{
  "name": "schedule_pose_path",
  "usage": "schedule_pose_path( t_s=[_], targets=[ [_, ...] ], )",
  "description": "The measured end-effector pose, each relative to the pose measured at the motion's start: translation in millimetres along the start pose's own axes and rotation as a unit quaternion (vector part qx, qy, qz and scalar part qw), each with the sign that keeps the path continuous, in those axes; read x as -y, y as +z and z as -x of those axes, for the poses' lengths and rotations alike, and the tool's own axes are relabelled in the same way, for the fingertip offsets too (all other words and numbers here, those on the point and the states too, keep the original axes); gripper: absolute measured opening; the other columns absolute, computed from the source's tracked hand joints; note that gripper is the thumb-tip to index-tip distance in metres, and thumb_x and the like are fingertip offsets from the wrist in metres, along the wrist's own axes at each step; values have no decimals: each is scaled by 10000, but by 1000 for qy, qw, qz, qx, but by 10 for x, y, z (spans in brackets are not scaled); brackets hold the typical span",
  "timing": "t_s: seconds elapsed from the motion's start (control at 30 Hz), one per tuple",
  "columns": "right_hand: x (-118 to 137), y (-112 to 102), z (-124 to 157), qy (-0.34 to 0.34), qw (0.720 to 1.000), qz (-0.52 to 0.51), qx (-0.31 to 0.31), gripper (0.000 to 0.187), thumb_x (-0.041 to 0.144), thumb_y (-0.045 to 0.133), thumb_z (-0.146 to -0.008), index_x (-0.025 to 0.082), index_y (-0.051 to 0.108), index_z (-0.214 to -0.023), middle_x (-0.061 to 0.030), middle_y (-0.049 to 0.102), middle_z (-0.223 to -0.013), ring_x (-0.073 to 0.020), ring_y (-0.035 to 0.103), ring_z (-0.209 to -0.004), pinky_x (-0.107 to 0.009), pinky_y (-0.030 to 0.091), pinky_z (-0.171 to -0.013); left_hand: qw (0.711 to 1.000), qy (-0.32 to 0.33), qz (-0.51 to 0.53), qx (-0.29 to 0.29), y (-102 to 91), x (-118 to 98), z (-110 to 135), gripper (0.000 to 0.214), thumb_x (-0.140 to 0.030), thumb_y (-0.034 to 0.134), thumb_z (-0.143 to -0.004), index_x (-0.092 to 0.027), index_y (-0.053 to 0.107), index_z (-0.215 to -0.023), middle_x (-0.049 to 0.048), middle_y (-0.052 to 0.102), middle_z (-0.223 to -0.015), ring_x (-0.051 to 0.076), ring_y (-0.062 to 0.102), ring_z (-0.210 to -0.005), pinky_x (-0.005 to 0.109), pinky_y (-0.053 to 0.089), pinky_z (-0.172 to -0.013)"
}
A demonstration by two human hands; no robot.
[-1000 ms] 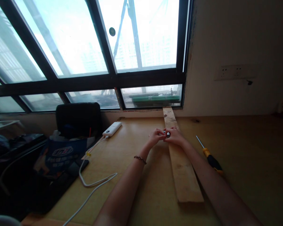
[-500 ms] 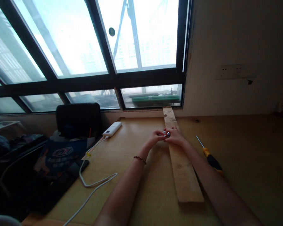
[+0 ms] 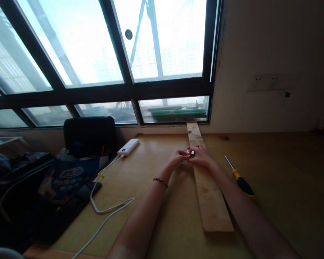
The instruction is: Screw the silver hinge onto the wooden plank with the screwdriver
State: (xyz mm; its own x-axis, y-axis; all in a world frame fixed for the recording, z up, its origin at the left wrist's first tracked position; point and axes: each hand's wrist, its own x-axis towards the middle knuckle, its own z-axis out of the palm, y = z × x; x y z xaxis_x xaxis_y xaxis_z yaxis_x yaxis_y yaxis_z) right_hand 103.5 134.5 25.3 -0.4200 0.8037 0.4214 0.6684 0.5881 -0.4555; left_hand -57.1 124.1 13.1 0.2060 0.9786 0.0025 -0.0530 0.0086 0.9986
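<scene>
My left hand and my right hand meet over a long wooden board. Between their fingertips is a small shiny metal piece, too small to name and partly covered by the fingers. Both hands are closed in a pinch around it. A bracelet circles my left wrist. Under my right hand the board runs lengthwise from near me toward the window. To the right of my right forearm lies a screwdriver with a yellow and black handle, its tip pointing away from me.
A white power bank with a white cable lies on the table at left. Beyond the table's left edge stand a black chair and a blue bag. Window and wall sockets are behind.
The small metal piece between my fingers looks slightly turned. My hands stay in nearly the same place, and the board and screwdriver have not moved.
</scene>
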Motion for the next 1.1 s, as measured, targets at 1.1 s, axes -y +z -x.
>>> schedule_pose_path(
  t_s=[1.1],
  targets=[
    [-42, 6, -2, 13, 1000, -23, -1, 414, 362, 724, -522, 255, 612, -907, -22, 556, -806, -206, 444, -881, -290, 365, -729, 1000, -20, -2, -12, -35, 33, -48, 325, -213, 786, -450, -92, 693, -736, 87, 672, -728, 171, 606, -684, 308, 454, -718]
  ],
)
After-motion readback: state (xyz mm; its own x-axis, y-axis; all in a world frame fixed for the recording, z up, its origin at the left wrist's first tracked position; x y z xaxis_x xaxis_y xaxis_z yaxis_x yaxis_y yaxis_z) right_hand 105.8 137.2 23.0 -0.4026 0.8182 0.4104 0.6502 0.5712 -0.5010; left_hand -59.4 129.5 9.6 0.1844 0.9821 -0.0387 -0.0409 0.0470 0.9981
